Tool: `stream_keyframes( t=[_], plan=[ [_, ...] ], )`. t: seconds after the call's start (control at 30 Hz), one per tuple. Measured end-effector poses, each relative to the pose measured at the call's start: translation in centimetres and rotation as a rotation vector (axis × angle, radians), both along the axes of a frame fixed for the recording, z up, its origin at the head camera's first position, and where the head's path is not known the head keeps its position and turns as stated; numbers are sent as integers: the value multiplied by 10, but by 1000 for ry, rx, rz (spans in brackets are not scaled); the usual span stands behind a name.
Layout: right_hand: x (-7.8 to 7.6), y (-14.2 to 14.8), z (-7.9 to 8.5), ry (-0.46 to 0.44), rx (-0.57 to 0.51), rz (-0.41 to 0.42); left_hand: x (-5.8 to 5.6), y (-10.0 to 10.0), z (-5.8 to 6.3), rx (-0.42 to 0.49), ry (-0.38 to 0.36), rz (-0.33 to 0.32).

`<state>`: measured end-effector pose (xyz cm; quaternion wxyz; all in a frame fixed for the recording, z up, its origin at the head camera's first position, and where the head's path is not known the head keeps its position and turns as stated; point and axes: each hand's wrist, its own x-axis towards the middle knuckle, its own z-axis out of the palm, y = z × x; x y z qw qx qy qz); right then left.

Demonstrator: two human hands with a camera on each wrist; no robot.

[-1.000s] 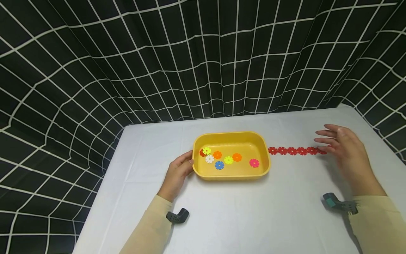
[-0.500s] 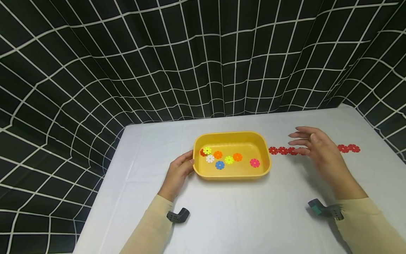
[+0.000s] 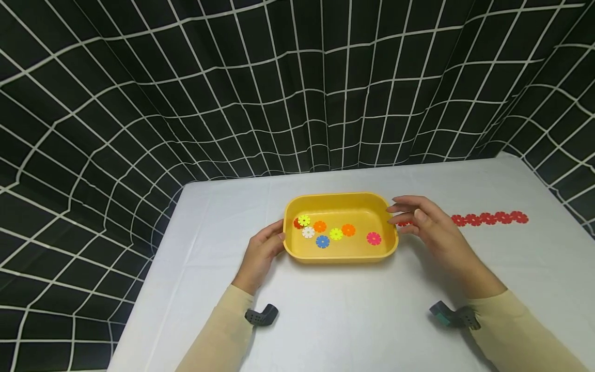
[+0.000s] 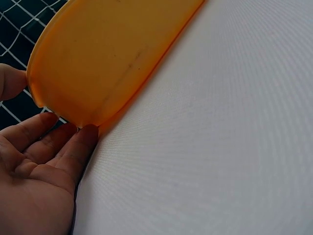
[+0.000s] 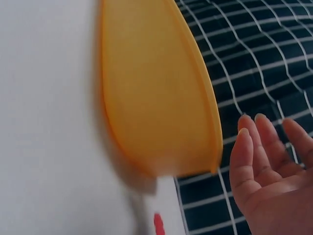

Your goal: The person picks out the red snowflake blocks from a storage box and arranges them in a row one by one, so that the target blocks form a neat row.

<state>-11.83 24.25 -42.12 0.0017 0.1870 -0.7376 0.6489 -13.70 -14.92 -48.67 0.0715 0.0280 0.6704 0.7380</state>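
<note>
In the head view a yellow tray (image 3: 339,259) stands mid-table with several small notched disc pieces inside, among them a blue one (image 3: 323,241), a white one (image 3: 308,232) and a pink one (image 3: 374,238). My left hand (image 3: 261,253) grips the tray's left end; the left wrist view has its fingertips against the outer wall and a digit at the rim. My right hand (image 3: 429,227) hovers at the tray's right end, fingers relaxed and holding nothing; a gap shows in the right wrist view. Behind it runs a row of red notched discs (image 3: 488,218), partly hidden.
A white cloth (image 3: 325,315) covers the table. Beyond its edge hangs a black curtain (image 3: 321,103) with a white grid. Each wrist wears a dark camera band, one on the left (image 3: 261,315) and one on the right (image 3: 453,315).
My right hand has moved left along the red row to the tray's right end, uncovering the row's right part. My left hand and the tray have stayed in place.
</note>
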Motion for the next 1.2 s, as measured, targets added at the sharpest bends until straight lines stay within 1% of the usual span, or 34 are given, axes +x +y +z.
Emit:
stream_keyframes(
  t=[0.13,0.23,0.53,0.97,1.2],
  plan=[
    [-2,-16,1,10,13,50,1,1,1,-26,5,3],
    [-5,-28,2,14,9,84,1,1,2,-23,0,4],
    [-16,-68,10,-27,14,145,-1,1,1,-21,-1,-1],
    [-34,-117,19,-141,55,214,0,1,3,-18,-2,-2],
    [-47,-137,17,-213,59,257,0,0,4,-33,-11,2]
  ],
)
